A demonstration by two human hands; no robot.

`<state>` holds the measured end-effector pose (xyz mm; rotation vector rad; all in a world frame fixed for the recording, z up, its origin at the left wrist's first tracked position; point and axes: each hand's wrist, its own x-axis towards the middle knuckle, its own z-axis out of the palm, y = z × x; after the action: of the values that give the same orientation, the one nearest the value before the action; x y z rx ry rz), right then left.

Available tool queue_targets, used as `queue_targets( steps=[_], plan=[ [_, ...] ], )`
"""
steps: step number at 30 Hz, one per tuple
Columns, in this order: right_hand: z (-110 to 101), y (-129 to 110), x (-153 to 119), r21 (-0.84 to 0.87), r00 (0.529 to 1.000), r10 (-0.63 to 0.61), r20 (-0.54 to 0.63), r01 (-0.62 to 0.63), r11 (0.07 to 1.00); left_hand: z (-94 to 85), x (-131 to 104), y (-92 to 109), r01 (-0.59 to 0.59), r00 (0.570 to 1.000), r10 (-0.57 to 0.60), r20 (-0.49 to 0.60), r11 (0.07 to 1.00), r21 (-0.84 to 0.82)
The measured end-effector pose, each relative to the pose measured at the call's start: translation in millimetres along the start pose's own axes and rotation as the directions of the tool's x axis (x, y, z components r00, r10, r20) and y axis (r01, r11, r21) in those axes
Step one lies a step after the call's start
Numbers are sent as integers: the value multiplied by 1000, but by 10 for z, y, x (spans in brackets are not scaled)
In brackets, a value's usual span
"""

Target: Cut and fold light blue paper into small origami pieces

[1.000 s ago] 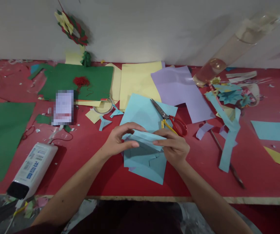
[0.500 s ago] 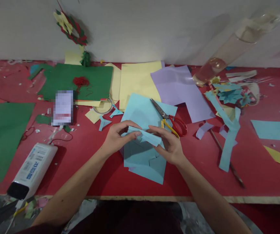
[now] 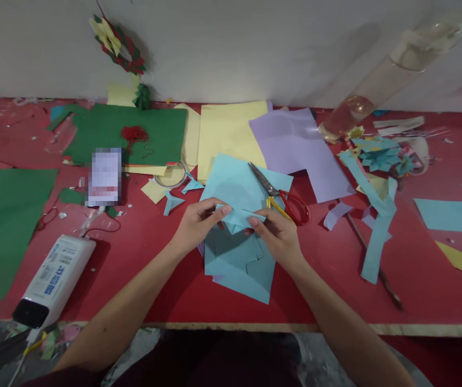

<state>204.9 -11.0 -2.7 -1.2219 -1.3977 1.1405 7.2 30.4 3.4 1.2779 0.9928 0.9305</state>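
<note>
A small folded piece of light blue paper (image 3: 237,219) is held up between both hands, above larger light blue sheets (image 3: 231,180) on the red table. My left hand (image 3: 199,221) pinches its left end, thumb on the near face. Its right end is pinched by my right hand (image 3: 278,232), the thumb pressing from the front; the fingers behind the paper are partly hidden. Scissors (image 3: 269,188) with red and yellow handles lie partly opened on the blue sheets, just beyond my right hand. Small folded blue pieces (image 3: 172,202) lie beyond my left hand.
Green card (image 3: 166,134), yellow sheets (image 3: 231,129) and purple paper (image 3: 295,140) lie along the back. A tape roll (image 3: 170,175), phone (image 3: 105,177) and white power bank (image 3: 56,279) are left. Blue strips (image 3: 380,231), a thin stick (image 3: 360,236) and a clear tube (image 3: 370,94) are right.
The folded blue paper has turned from a slant to nearly level, its broad face toward me. My right thumb has come up onto its front, and the right hand sits slightly closer in.
</note>
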Motion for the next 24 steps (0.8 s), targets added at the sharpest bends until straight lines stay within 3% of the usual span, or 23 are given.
queue_targets(
  steps=[7, 13, 19, 24],
  plan=[
    [64, -2, -18, -187, 980, 21, 200, 17, 982, 76, -14, -16, -12, 993, 14, -121, 1000, 21],
    [141, 23, -48, 153, 964, 173, 201, -206, 967, 156, -68, 0, -13, 1000, 14, 23, 997, -77],
    [82, 22, 17, 331, 980, 194, 36, -195, 923, 49, -26, -4, -171, 971, 188, 148, 978, -123],
    [27, 46, 46, 470, 967, 229, 116, -256, 845, 11, -29, -24, -243, 932, 279, 230, 955, -172]
  ],
)
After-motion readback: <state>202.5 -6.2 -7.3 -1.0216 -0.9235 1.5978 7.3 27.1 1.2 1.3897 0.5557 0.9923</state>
